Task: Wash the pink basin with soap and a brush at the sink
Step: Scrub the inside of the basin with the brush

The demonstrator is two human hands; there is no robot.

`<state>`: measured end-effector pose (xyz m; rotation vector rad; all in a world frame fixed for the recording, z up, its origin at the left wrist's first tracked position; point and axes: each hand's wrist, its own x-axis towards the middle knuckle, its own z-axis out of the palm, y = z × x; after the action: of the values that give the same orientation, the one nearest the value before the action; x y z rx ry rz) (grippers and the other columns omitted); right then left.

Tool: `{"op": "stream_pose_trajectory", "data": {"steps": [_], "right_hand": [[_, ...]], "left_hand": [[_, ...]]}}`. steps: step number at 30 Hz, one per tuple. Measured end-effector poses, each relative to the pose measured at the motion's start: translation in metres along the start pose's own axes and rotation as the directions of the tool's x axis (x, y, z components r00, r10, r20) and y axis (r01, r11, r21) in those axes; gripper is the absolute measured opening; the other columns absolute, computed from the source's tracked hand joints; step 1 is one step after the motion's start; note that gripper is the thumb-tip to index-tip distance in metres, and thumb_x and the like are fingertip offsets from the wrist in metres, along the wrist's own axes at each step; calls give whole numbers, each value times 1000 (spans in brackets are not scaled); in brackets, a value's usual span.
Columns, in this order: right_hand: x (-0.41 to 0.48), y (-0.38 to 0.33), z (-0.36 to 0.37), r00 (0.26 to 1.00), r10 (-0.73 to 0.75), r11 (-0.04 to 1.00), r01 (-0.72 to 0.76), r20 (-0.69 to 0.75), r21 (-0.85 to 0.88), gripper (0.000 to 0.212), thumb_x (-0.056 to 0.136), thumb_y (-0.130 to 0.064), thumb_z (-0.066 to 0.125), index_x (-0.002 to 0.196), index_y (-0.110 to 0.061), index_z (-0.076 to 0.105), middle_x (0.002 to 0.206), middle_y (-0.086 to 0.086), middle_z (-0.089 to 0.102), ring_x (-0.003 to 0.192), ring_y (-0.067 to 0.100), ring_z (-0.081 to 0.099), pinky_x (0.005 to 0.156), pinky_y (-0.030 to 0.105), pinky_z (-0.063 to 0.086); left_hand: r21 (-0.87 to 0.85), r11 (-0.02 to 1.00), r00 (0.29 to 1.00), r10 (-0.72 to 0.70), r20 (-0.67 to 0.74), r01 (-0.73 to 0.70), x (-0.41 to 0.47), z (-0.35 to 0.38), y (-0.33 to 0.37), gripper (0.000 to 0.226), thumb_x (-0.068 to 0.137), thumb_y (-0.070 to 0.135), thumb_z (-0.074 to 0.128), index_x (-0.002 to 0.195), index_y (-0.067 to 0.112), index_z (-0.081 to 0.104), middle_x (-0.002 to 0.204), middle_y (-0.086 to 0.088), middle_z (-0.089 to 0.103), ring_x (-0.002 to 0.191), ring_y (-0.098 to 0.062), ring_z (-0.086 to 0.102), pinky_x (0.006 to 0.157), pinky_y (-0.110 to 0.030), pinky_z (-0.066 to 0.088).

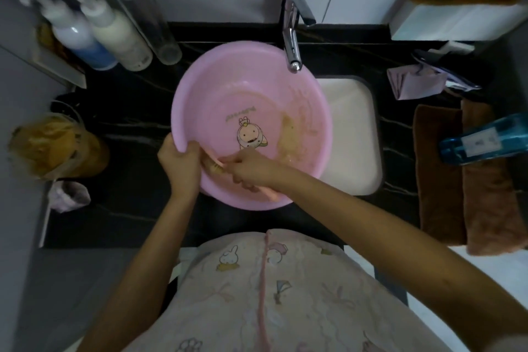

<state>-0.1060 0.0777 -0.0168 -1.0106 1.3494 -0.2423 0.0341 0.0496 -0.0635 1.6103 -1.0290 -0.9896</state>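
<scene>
Pink basin (251, 100) | left hand (178, 161) grips rim | right hand (251, 167) holds brush (213, 164)

A: Basin (228, 88) in the middle?
B: Pink, a cartoon figure (251, 134) printed inside, brownish smears (288, 137) to its right.
A: The table (137, 134)?
B: Black with thin pale veins. Brown towels (440, 174) at right, a blue bottle (483, 138) there too.

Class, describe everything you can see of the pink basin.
The pink basin is round, seemingly plastic, open side up, with a cartoon figure printed on its floor and yellowish smears on its right inner wall. It sits over the sink, below the faucet. The left hand grips its near rim; the right hand holds a brush inside it.
</scene>
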Motion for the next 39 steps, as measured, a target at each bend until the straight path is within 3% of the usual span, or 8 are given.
{"op": "stream_pose_trajectory", "data": {"steps": [8,11,15,18,23,28,32,39], "right_hand": [[-32,62,-43,981,178,868,-117,83,-482,37,95,-14,41,127,-7,58,61,3,51,45,12,39,43,17,34],[-19,39,-22,999,36,929,-25,25,-370,43,96,-27,42,124,1,58,59,3,47,49,11,39,53,22,35],[-2,13,1,993,-79,995,73,-92,-71,32,97,-17,43,119,-4,63,58,0,47,36,-2,43,43,9,34],[-26,37,-8,998,-62,985,57,-24,-164,32,97,-24,44,89,-4,67,54,2,43,43,7,40,53,21,34],[-48,62,-40,996,66,922,-36,65,-384,35,98,-20,42,128,-17,59,53,-11,43,50,2,40,54,15,32],[-10,33,-5,991,-114,972,96,-71,-215,34,97,-19,43,125,-16,62,78,1,63,62,4,53,54,13,35],[-39,68,-24,999,-23,976,28,25,-215,32,98,-19,42,122,-16,63,54,-12,50,48,0,45,55,13,37],[-8,34,-4,995,-11,995,1,-100,-100,36,99,-21,39,122,-3,59,72,12,55,47,12,45,41,14,38]], "left_hand": [[-44,998,999,-35,24,36,-2,3,-12,25,77,-7,49,75,16,57,74,-1,57,69,-11,56,66,-25,51],[-28,999,998,-35,46,37,2,9,-12,28,77,-9,46,73,18,55,71,1,54,66,-5,53,64,-22,48],[-23,1000,1000,0,20,0,4,16,-6,34,76,-14,45,70,18,53,67,3,52,55,8,50,57,-11,43],[-38,999,1000,-27,8,27,7,14,-14,32,77,-11,45,70,18,54,68,3,53,59,5,51,61,-17,46],[-48,997,997,-63,49,65,4,20,-21,29,77,-9,46,72,18,55,71,0,54,66,-7,53,65,-25,48],[-41,998,997,-44,64,47,13,26,-20,19,71,2,47,73,18,56,73,-1,56,72,-13,53,65,-26,47],[-55,997,996,-52,67,56,11,27,-22,24,74,-3,48,71,20,56,72,0,55,70,-13,53,66,-29,48],[-34,998,994,-42,103,45,13,33,-18,25,75,-7,47,73,16,56,71,0,55,64,-4,54,62,-21,46]]}}
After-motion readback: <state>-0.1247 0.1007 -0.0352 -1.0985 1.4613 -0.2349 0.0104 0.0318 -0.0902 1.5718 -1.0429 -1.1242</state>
